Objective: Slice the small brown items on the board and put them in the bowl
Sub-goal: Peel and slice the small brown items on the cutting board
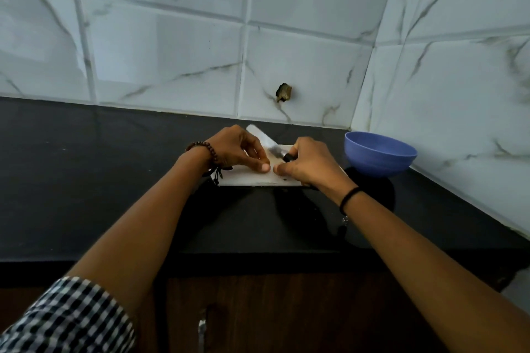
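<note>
Step in hand: slicing, by my judgement. My right hand (308,162) is clenched round the black handle of the knife (265,140), its blade running up and away to the left over the board (249,179); the blade is blurred. My left hand (235,149) is arched over the board with fingers curled and the tips down on it, just beside the right hand's knuckles. Whether those fingers pin anything I cannot tell. The small brown items are not visible: if on the board, they lie hidden beneath my two hands.

The bowl (378,155), blue, stands on the desk (114,157) to the right of the board, near it but apart. No slices can be seen in it.

Next move, as judged: bring the edge down close to the left fingertips, keeping them tucked back, then carry the cut pieces rightward to the bowl. Risk noted: small pieces and fingers very near the blade.

Surface: black desk, slightly glossy, with a white board lying flat on it. Room: marbled white tiles (172,51) on two walls meeting at a corner behind the bowl; one tile has a broken hole (284,92). Dark wooden cabinet (258,309) below.
</note>
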